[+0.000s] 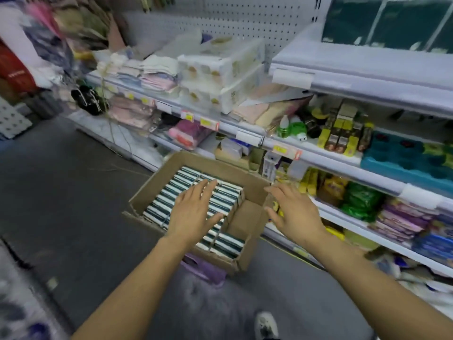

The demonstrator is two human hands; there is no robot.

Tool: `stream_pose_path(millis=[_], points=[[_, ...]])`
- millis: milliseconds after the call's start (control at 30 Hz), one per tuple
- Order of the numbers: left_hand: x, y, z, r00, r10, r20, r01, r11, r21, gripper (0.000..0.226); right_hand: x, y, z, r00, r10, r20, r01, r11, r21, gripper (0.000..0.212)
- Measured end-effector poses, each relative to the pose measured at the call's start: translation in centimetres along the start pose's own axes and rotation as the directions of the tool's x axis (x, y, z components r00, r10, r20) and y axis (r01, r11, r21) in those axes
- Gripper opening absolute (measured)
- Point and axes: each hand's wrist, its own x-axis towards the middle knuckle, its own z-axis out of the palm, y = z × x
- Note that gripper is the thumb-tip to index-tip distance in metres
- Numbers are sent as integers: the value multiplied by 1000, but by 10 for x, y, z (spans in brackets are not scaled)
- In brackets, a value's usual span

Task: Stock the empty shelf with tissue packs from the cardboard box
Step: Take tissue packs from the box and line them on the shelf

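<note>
An open cardboard box (157, 182) stands on the floor in front of the shelving. It holds rows of green-and-white tissue packs (176, 190) set on edge, with a bare gap at its right side. My left hand (193, 209) hovers flat above the packs, fingers straight and spread, holding nothing. My right hand (291, 212) is over the box's right rim, fingers spread, empty. Dark green tissue packs (382, 23) stand on the top shelf (367, 67) at the upper right.
White shelving (326, 165) runs along the right, crowded with towels, toilet rolls, bottles and bright packets. A purple bag (203, 268) lies under the box's near corner. Grey floor (61, 192) spreads to the left. A shoe (266, 325) shows at the bottom.
</note>
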Motion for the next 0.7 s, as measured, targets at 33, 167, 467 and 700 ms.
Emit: stream_pose_path(millis=[33,167,467,700], points=[[1,-10,10,999,-19,35,19,1000,-6,83,8,-2,12,999,2,53,-3,1000,19,44],[10,-48,53,982,-67,175,75,996,-37,82,41,-11,62,956,3,295,0,1000,-11,45],[44,-99,153,858,-72,509,149,982,-112,79,101,-23,174,765,27,644,19,998,-64,16],[58,-103,221,709,159,687,-72,985,-155,55,102,-28,250,549,166,819,43,973,-226,14]])
